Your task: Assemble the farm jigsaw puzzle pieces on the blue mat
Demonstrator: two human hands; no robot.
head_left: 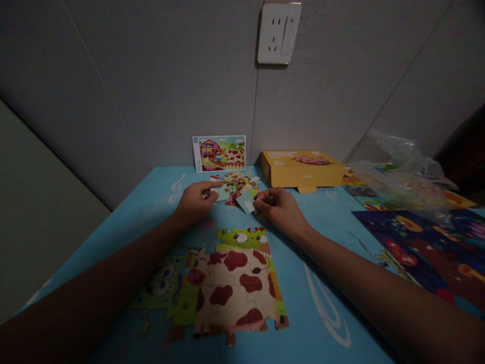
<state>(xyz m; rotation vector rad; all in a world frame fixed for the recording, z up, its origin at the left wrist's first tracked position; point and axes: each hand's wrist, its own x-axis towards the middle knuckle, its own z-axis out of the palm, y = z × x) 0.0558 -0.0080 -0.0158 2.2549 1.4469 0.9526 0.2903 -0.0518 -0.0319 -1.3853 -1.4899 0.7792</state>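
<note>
A pile of loose puzzle pieces (pixel 234 186) lies on the blue tabletop between my hands. My left hand (pixel 197 201) is at the pile's left side, index finger stretched over the pieces and thumb apart from it. At the right side, my right hand (pixel 279 206) pinches the edge of a pale blue-green puzzle piece (pixel 247 200) between thumb and fingers. Nearer to me lies a partly joined puzzle (pixel 235 283) with a brown-spotted cow, green grass and sheep. Behind the pile, a farm picture card (pixel 220 153) leans upright on the wall.
A yellow puzzle box (pixel 305 171) stands at the back, right of the card. Farther right are a crumpled clear plastic bag (pixel 405 172) and a dark, colourful puzzle picture (pixel 435 253). The wall with a socket (pixel 279 33) rises behind the table (pixel 151 187).
</note>
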